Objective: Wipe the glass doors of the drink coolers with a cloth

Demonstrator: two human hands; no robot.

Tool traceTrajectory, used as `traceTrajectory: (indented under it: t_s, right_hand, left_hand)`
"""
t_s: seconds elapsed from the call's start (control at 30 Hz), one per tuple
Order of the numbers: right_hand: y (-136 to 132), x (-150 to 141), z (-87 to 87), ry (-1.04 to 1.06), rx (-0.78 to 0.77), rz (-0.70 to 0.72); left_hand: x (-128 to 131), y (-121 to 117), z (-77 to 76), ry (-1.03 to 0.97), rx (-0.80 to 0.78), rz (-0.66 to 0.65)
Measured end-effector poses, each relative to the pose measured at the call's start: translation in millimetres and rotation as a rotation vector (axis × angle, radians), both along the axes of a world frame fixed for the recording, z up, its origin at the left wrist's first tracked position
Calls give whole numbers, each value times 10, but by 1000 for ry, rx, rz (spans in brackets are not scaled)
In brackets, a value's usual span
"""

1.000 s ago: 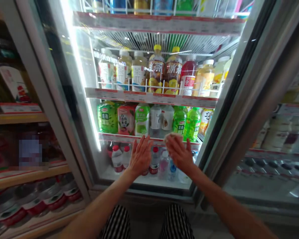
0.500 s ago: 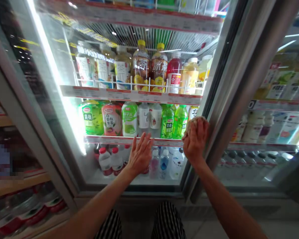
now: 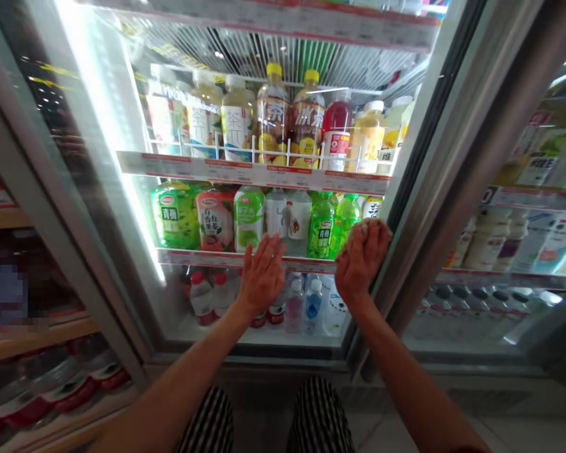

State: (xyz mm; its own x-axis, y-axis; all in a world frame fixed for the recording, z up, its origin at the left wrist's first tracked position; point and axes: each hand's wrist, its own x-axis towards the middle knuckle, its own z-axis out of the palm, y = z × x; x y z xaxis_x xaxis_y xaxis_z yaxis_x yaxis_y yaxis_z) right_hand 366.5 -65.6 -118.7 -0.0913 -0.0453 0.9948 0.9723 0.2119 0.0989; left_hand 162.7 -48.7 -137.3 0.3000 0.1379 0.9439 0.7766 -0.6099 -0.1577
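Note:
A glass fridge door [image 3: 290, 348] in a metal frame stands in front of me, with rows of drink bottles behind it. My left hand [image 3: 263, 274] lies flat against the glass with its fingers stretched out, in front of the lower shelf edge. On the right, my right hand [image 3: 356, 267] presses a crumpled, brownish cloth [image 3: 376, 238] to the glass near the door's right frame. That hand's fingers are closed over the cloth. Behind it, a green bottle [image 3: 321, 229] and its neighbours are partly covered from view.
A vertical metal door frame [image 3: 457, 170] runs along the right, with another glass-fronted section of bottles beyond it. At the left, wooden shelving [image 3: 38, 346] carries packs of red-labelled bottles. My knees in striped trousers [image 3: 318, 415] are close to the fridge base.
My right hand has slid slightly left with the cloth on the glass. My left hand remains flat, a little higher in view. The whole view has shifted slightly.

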Motion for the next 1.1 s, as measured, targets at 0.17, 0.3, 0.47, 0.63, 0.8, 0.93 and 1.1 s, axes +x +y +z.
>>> traceTrajectory:
  t_s: [0.17,0.3,0.47,0.63,0.8,0.93,1.1]
  right_hand:
    - [0,-301,-94,-306,-176,57]
    - [29,-246,95,-28,-38,14]
    - [104,-659,143,-171,-118,87]
    - [142,-967,178,-166,-136,143]
    - [18,-678,256,-233,-189,200]
    - [-73,-346,333,-161,-93,173]
    - [53,-251,541,90,72,85]
  left_hand:
    - [-88,6,35,36,9,7]
    - [-222,14,-15,23,-3,30]
    - [-237,-52,41,-15,-4,-15]
    - [17,-210,212,-107,-47,-309]
    - [190,-202,412,-108,-39,-386]
    - [366,-125,597,-211,-24,-187]
    - [403,51,702,-65,157,-31]
